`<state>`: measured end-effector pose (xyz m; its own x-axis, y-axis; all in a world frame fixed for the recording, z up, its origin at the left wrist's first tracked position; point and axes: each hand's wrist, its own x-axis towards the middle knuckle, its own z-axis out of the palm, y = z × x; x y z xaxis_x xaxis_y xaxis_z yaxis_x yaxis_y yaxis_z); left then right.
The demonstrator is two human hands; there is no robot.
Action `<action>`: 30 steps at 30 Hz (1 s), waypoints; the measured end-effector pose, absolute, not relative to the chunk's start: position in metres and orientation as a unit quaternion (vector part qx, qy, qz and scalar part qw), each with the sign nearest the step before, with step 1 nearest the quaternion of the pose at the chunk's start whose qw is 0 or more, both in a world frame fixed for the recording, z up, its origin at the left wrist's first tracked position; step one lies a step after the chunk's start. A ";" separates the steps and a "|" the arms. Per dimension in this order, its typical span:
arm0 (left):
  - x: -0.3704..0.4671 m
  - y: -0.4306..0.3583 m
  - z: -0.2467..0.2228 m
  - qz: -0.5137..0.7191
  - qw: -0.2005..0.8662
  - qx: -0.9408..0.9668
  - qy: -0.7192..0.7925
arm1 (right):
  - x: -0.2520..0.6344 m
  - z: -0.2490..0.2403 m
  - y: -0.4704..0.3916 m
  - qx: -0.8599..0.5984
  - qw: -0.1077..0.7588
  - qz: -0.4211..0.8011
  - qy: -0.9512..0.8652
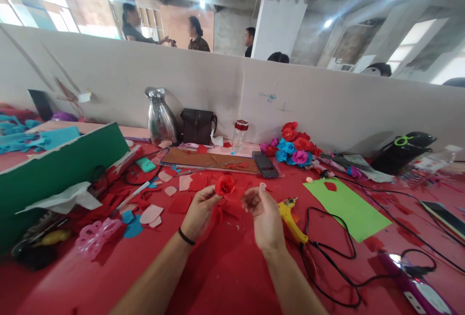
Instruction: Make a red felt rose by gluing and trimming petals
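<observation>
My left hand (pixel 199 211), with a dark band at the wrist, pinches a red paper rose (pixel 225 185) between thumb and fingertips. Just right of the rose is my right hand (pixel 267 218), its thumb raised apart from loosely curled fingers. Those fingertips are slightly blurred, and I make out nothing held in them. By my right wrist lies a yellow glue gun (pixel 292 220) with a black cord. Red paper pieces (pixel 180 204) are scattered left of the rose, with pink petals (pixel 151 214) and blue scraps (pixel 133 226) nearer my left forearm.
A bunch of paper flowers (pixel 296 145) and a phone (pixel 266 165) lie at the back. Along the partition stand a steel flask (pixel 160 116), a dark bag (pixel 198 127) and a glass jar (pixel 240 136). Green paper (pixel 348 211) and a purple power strip (pixel 417 283) are to the right.
</observation>
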<state>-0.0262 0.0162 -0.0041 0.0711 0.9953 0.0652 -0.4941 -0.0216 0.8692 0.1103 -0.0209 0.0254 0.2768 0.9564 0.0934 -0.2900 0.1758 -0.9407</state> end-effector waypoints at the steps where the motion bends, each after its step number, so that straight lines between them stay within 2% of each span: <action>1: -0.027 0.017 -0.004 0.600 0.621 0.389 0.322 | 0.118 0.027 -0.023 -0.461 0.656 0.443 -0.400; 3: -0.028 0.017 -0.004 0.599 0.622 0.390 0.319 | 0.138 0.026 -0.032 -0.521 0.587 0.384 -0.487; 5: -0.030 0.018 -0.005 0.598 0.625 0.391 0.314 | 0.161 0.018 -0.047 -0.585 0.454 0.316 -0.593; 9: -0.034 0.020 -0.006 0.601 0.620 0.410 0.294 | 0.197 -0.013 -0.081 -0.694 0.229 0.110 -0.674; 12: -0.036 0.021 -0.002 0.602 0.605 0.430 0.295 | 0.210 -0.034 -0.095 -0.692 0.140 0.061 -0.705; 19: -0.034 0.021 0.001 0.623 0.593 0.400 0.318 | 0.204 -0.040 -0.093 -0.708 0.034 0.005 -0.705; 22: -0.033 0.022 -0.001 0.629 0.596 0.363 0.342 | 0.199 -0.033 -0.090 -0.711 0.037 -0.006 -0.703; 27: -0.032 0.023 -0.001 0.635 0.612 0.326 0.341 | 0.195 -0.015 -0.092 -0.720 0.039 0.049 -0.691; 30: -0.032 0.023 0.000 0.635 0.616 0.316 0.343 | 0.198 -0.011 -0.095 -0.720 0.082 0.086 -0.684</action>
<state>-0.0318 0.0230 0.0002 -0.0407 0.9990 -0.0209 -0.5650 -0.0057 0.8250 0.1984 -0.0952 -0.0107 0.0493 0.9987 -0.0112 0.9707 -0.0506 -0.2351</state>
